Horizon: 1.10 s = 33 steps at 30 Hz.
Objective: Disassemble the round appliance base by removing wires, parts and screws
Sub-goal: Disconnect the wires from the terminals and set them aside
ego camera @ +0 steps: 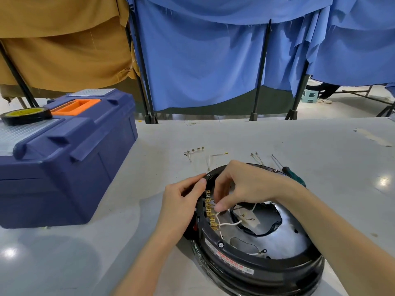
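The round black appliance base (267,268) lies on the grey table with its shiny metal inside facing up. A row of brass terminals (210,212) runs along its left inner rim, and white wires (229,223) lead from them into the middle. My left hand (181,201) grips the base's left rim, thumb on top. My right hand (235,184) reaches over the rim, and its fingertips pinch a white wire at the terminal row. Removed wires (214,157) and small screws (195,149) lie on the table beyond the base.
A blue toolbox (64,163) stands at the left with a roll of black tape (25,115) on its lid. A green-handled screwdriver (294,175) lies behind the base at the right. Blue and tan curtains hang behind the table.
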Each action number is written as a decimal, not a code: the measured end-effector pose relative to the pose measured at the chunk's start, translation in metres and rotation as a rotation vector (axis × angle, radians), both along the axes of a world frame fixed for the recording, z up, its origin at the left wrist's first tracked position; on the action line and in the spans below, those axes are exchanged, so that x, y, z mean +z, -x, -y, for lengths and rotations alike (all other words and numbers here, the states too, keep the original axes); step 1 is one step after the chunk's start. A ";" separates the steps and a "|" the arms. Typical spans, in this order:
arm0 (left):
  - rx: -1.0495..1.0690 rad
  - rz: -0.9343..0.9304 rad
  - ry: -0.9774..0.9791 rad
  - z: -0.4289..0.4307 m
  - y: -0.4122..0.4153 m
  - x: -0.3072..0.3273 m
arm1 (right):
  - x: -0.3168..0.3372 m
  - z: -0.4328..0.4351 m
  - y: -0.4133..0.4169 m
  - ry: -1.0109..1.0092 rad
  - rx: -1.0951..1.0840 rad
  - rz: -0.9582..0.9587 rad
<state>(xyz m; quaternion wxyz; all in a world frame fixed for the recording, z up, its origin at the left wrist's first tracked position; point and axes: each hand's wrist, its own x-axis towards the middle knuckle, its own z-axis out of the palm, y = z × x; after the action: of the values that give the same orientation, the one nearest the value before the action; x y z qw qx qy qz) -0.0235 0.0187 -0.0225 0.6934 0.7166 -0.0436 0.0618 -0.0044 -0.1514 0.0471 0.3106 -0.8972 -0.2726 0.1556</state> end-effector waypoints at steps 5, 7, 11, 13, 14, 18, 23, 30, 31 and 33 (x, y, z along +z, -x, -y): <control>-0.028 -0.043 0.013 -0.001 -0.001 0.003 | -0.003 -0.006 0.004 0.021 -0.031 0.066; -0.050 -0.036 0.016 0.000 0.000 0.003 | -0.005 -0.007 0.005 0.024 -0.039 0.076; -0.045 -0.010 0.006 0.003 0.002 0.003 | -0.006 -0.009 0.005 0.005 -0.071 0.081; -0.031 -0.013 0.014 0.004 0.002 0.003 | -0.007 -0.011 0.005 0.005 -0.081 0.079; -0.024 -0.013 0.019 0.004 0.002 0.003 | -0.008 -0.013 0.005 0.011 -0.090 0.078; -0.028 -0.007 0.011 0.004 0.002 0.003 | -0.009 -0.017 0.006 0.063 -0.138 0.087; -0.040 0.009 0.000 0.002 0.001 0.002 | -0.009 -0.023 0.008 0.113 -0.186 0.103; -0.052 0.028 -0.016 0.001 0.003 0.002 | -0.009 -0.027 0.011 0.111 -0.232 0.134; -0.054 0.029 -0.014 0.001 0.003 0.003 | -0.008 -0.027 0.011 0.116 -0.231 0.124; -0.056 0.030 -0.014 0.001 0.003 0.003 | -0.008 -0.027 0.010 0.120 -0.238 0.115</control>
<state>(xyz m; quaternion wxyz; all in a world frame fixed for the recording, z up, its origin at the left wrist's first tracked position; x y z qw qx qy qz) -0.0267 0.0174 -0.0196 0.6892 0.7188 -0.0745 0.0528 -0.0147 -0.1242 0.0393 0.2564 -0.9476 -0.1719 0.0819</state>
